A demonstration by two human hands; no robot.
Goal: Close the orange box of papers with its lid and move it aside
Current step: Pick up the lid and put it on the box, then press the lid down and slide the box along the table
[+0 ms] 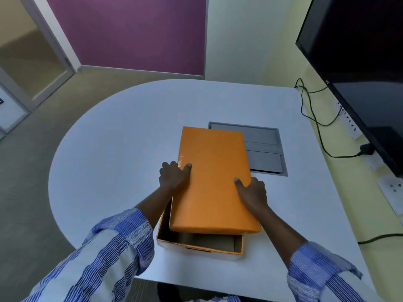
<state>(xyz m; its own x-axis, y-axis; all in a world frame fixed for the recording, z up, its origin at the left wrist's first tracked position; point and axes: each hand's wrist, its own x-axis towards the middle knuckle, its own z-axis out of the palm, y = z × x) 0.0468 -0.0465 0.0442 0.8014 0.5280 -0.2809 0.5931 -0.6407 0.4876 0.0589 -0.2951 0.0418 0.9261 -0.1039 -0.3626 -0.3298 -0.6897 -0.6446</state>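
Head view. Two hands are holding an orange lid [212, 182] over an orange box [199, 244] that is standing near the front edge of a white table [113, 131]. The left hand [173, 176] is gripping the lid's left long edge: its thumb is lying on the top face, and the other fingers [169, 165] are curling down over the side. The right hand [253, 192] is mirroring this on the right long edge, thumb on top, remaining fingers wrapping the side. The lid is lying between the two hands, sitting shifted toward the far side and slightly skewed, so the box's near end is showing open; the interior is dark, and papers cannot be made out. A grey panel [263, 149] is lying in the table just behind the lid. A monitor [357, 62] and cable [316, 118] are standing at right. Striped sleeves [113, 253] are covering both forearms.
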